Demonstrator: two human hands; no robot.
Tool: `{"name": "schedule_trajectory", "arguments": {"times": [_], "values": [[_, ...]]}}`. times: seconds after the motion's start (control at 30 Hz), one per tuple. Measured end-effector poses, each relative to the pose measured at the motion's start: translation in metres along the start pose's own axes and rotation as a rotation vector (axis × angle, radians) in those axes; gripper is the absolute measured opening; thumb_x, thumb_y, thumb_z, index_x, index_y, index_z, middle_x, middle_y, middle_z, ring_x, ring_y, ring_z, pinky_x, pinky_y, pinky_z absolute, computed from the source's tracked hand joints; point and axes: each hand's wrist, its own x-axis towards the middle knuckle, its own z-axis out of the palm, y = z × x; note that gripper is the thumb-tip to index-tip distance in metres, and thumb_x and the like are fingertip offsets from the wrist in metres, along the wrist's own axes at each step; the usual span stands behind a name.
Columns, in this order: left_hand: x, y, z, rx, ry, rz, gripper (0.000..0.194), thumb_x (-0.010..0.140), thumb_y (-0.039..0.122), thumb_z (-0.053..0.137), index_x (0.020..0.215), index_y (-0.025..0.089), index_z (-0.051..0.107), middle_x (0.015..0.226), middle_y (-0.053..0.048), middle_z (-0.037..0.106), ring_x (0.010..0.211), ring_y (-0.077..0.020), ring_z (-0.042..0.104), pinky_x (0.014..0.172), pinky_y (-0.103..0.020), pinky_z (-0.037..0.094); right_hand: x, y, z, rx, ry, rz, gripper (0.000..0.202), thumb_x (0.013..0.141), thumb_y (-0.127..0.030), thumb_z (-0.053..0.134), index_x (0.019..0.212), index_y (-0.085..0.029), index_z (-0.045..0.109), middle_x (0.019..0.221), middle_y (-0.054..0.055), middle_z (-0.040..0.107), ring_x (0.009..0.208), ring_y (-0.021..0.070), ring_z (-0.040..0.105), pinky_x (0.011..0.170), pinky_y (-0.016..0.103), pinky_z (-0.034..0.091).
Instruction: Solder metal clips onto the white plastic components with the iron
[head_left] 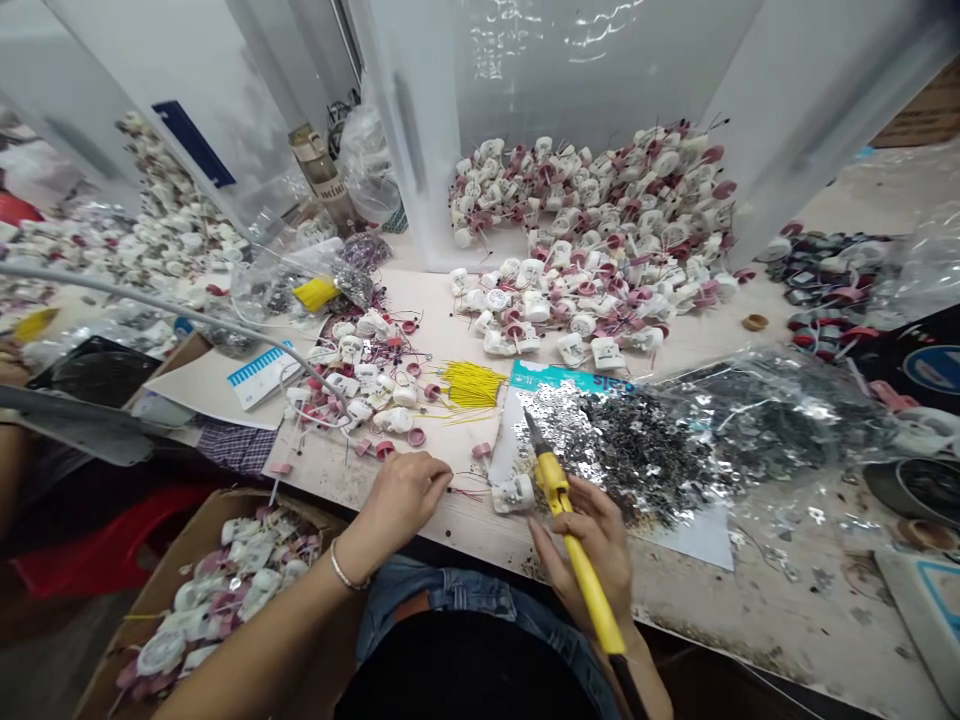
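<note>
My right hand is wrapped round a yellow soldering iron, its dark tip pointing up over the pile of small metal pieces. Close to that hand's fingers, a white plastic part lies at the table's front edge, with thin wires running from it toward the left. My left hand is closed in a pinch near the wire ends; what sits between its fingertips is too small to make out. Beyond it are a bundle of yellow wires and a small pink-capped part.
A large heap of white and pink parts spreads before a translucent bin. More parts lie left of centre. A cardboard box of similar parts stands below left. A plastic bag lies right; a grey cable crosses left.
</note>
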Motion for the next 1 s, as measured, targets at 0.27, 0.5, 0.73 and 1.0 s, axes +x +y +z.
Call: {"name": "schedule_trajectory", "arguments": {"times": [0.27, 0.5, 0.73, 1.0], "values": [[0.000, 0.013, 0.026, -0.058, -0.133, 0.252, 0.014, 0.091, 0.017, 0.051, 0.086, 0.018, 0.065, 0.091, -0.007, 0.063, 0.090, -0.0212, 0.055, 0.082, -0.036, 0.042, 0.009, 0.017, 0.013, -0.002, -0.111, -0.080, 0.019, 0.081, -0.006, 0.057, 0.089, -0.021, 0.062, 0.123, 0.006, 0.050, 0.110, 0.0181, 0.061, 0.090, 0.031, 0.058], [0.003, 0.033, 0.030, -0.863, -0.118, -0.070, 0.020, 0.089, 0.034, 0.053, 0.082, 0.016, 0.059, 0.077, -0.002, 0.062, 0.074, -0.0139, 0.056, 0.070, -0.027, 0.046, 0.002, 0.001, 0.007, 0.101, -0.020, 0.097, 0.021, 0.076, -0.022, 0.071, 0.084, -0.020, 0.052, 0.122, 0.010, 0.049, 0.112, 0.0229, 0.060, 0.083, 0.038, 0.060], [0.009, 0.038, 0.036, -1.051, -0.330, -0.180, 0.023, 0.077, 0.031, 0.068, 0.091, 0.013, 0.066, 0.079, -0.003, 0.068, 0.073, -0.0143, 0.060, 0.069, -0.026, 0.048, 0.003, -0.010, 0.019, 0.128, 0.022, 0.173, 0.013, 0.080, -0.016, 0.067, 0.078, -0.020, 0.054, 0.119, 0.009, 0.055, 0.105, 0.0185, 0.063, 0.083, 0.033, 0.057], [0.015, 0.044, 0.027, -0.373, -0.117, -0.047, 0.013, 0.086, 0.023, 0.059, 0.079, 0.018, 0.069, 0.078, -0.003, 0.072, 0.078, -0.0195, 0.063, 0.089, -0.040, 0.039, -0.022, -0.005, -0.035, 0.087, 0.047, 0.030, 0.051, 0.078, -0.007, 0.061, 0.126, -0.021, 0.054, 0.118, 0.009, 0.063, 0.107, 0.0244, 0.065, 0.081, 0.039, 0.060]]}}
